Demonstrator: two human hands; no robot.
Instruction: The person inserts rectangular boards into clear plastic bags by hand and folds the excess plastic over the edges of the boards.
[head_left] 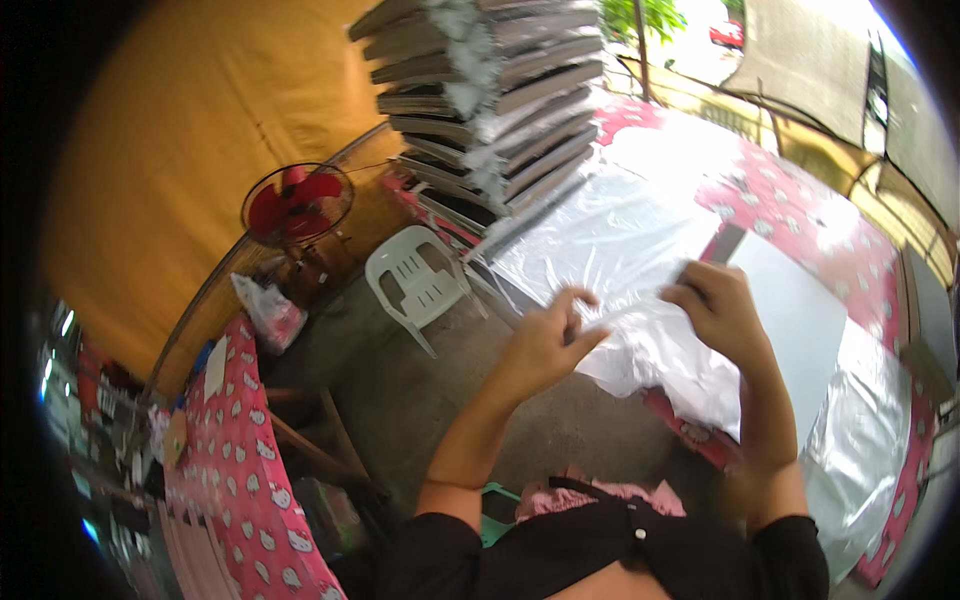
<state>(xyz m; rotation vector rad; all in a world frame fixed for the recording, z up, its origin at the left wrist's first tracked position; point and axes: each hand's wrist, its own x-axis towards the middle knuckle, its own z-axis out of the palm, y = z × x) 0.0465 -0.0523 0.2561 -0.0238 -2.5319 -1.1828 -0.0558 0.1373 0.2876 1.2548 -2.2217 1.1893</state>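
Crumpled clear plastic film (pixel 665 355) hangs at the near edge of a table, its upper edge running between my two hands. My right hand (pixel 722 308) is closed, pinching the film. To its left, my left hand (pixel 540 348) has curled fingers around the other end of that edge, with the thumb stretched toward the right hand. Motion blurs the fingertips a little. Behind the hands, a wide sheet of shiny film (pixel 610 230) covers the tabletop. A flat pale grey board (pixel 795 310) lies to the right of my right hand.
A tall stack of grey padded panels (pixel 490 100) rises beyond my left hand. A white plastic chair (pixel 420 275) stands on the floor, near a red fan (pixel 297 203). At the left is a table with a pink patterned cloth (pixel 250 470). More film (pixel 860 430) lies at the right.
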